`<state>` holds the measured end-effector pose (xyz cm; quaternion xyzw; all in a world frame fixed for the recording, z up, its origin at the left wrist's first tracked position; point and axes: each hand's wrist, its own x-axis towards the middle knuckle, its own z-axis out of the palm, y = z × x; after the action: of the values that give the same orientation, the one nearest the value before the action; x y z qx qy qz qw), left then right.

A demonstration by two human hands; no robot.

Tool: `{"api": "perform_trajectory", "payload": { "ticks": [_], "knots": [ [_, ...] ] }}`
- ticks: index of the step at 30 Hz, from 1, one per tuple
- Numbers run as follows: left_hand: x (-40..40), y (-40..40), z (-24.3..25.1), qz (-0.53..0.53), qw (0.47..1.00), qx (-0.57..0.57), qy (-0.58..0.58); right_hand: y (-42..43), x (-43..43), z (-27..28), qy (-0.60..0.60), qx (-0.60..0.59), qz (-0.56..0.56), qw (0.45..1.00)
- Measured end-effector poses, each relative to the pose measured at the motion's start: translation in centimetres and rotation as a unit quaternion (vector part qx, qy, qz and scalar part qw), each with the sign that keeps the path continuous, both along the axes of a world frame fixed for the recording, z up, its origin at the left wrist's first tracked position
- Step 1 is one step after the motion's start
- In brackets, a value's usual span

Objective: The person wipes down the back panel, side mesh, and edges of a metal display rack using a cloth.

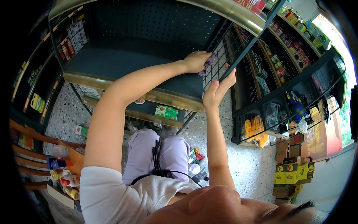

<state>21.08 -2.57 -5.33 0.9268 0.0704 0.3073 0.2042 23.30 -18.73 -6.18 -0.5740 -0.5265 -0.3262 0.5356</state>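
Note:
My left hand (197,62) holds a crumpled greyish-purple cloth (207,65) against the wire-mesh side panel (221,60) of a dark metal shelf unit. The left arm reaches across the front of a dark shelf board (125,57), which has a brownish front strip (92,80). At the panel's front edge, my right hand (219,89) grips the dark metal frame bar (249,47), its thumb on the near side. Part of the cloth is hidden under the left fingers. A perforated back panel (151,21) stands behind the board.
Green-and-white boxes (166,112) lie on the lower shelf. Stocked shelves (279,44) and a mesh rack (291,112) stand at right, with stacked cartons (291,173) below. At lower left, a wooden chair (30,156) is beside jars (71,193). Small items (197,156) sit near my knees.

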Motion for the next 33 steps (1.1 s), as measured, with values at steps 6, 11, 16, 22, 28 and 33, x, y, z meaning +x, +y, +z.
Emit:
{"api": "perform_trajectory", "payload": {
  "ticks": [6,11,16,22,28,33],
  "knots": [
    [-0.4,-0.4,0.3,-0.004,0.999,0.014,0.044,0.1,0.5,-0.1,0.019,0.010,0.017,1.000],
    [-0.9,-0.3,-0.6,-0.004,0.996,0.070,0.060,0.1,-0.1,0.3,0.031,0.033,0.015,0.999],
    [-2.0,-0.7,-1.0,-0.036,0.984,0.163,0.055,0.1,0.0,0.8,0.026,0.036,0.037,0.998],
    [-5.6,-3.0,3.0,-0.098,0.974,0.128,0.161,-2.2,-0.7,-1.1,0.057,0.017,0.054,0.997],
    [-10.6,-6.4,5.4,-0.061,0.990,-0.019,0.127,-5.5,-2.4,-2.4,0.156,0.010,0.128,0.979],
    [-12.5,-12.3,8.7,-0.025,0.993,-0.113,0.039,-7.8,-4.5,-2.2,0.293,0.007,0.285,0.913]
  ]
}}
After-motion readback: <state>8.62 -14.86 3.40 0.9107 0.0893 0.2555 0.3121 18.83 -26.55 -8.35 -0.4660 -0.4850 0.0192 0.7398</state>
